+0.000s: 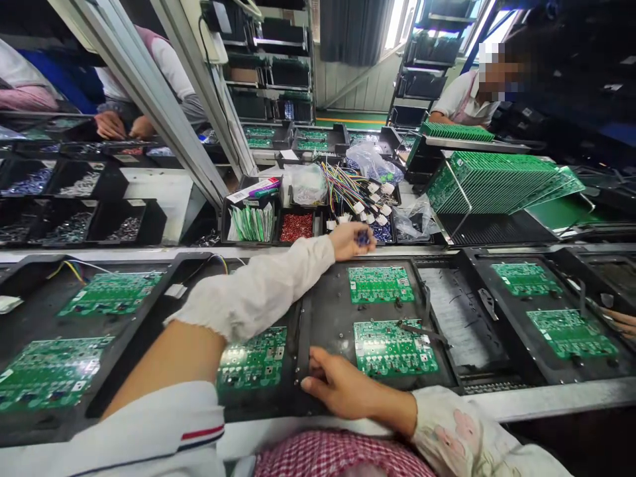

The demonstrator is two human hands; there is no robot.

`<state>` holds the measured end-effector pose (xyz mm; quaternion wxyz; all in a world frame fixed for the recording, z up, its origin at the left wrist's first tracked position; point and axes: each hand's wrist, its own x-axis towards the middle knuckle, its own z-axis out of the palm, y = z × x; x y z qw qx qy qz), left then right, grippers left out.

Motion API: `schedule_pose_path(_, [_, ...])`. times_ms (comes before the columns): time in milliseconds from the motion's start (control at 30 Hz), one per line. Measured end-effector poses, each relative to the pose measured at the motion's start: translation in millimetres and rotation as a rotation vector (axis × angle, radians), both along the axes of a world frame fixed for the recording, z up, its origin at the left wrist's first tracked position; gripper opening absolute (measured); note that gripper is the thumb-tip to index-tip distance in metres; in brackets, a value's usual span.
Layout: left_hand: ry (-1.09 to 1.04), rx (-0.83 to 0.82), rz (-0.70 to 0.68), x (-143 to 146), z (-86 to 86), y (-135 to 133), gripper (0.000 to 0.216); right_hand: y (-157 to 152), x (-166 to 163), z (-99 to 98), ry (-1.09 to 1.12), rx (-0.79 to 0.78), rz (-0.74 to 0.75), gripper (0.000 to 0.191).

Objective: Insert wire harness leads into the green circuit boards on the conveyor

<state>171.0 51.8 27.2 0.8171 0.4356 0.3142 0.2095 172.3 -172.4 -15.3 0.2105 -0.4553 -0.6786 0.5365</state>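
Note:
My left hand (350,240) reaches forward over the row of small bins, its fingers closed on small blue components (364,237). Just beyond it lies a bin of similar blue components (381,232). Near the left rim of a black tray (328,311), my right hand (342,384) rests with loosely curled fingers, a gap showing between thumb and forefinger. Nothing shows in it. This tray carries an upper green circuit board (380,285) and a lower green circuit board (395,347). A dark clip arm (422,331) lies across the lower board's corner.
Bins of red components (297,227), green-white packets (251,222) and wires with white connectors (348,192) stand ahead. A rack of green boards (497,182) is at right. More trays sit on both sides. Metal posts (193,99) rise at left. Other people work across the line.

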Motion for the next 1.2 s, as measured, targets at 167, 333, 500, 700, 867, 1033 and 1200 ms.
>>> schedule_pose_path(167, [0.224,-0.116,-0.234,-51.0,-18.7,-78.4,0.026,2.3,86.5,21.9,-0.369,0.390,-0.086,0.019])
schedule_pose_path(333, [0.198,-0.171,-0.140,-63.4,-26.6,-109.7,0.029,-4.3,165.4,17.0,-0.913,0.666,-0.246,0.022])
schedule_pose_path(500, [0.165,-0.232,-0.012,-59.8,-38.6,-112.7,0.011,0.3,176.7,9.7,-1.021,0.644,-0.162,0.025])
schedule_pose_path(700, [0.144,-0.280,-0.021,-62.7,-42.1,-113.5,0.016,20.3,157.3,17.5,-1.171,0.643,-0.353,0.026])
schedule_pose_path(867, [0.150,-0.317,-0.022,-59.9,-38.8,-117.2,0.023,52.2,107.6,25.2,-0.442,0.503,-0.190,0.022])
schedule_pose_path(1033, [0.231,-0.304,0.003,-63.7,-37.7,-121.8,0.011,89.6,114.1,12.1,-0.446,0.380,-0.137,0.018])
schedule_pose_path(1200, [0.253,-0.280,0.014,-66.1,-36.5,-121.5,0.015,108.5,129.6,-5.3,-0.507,0.321,-0.044,0.017])
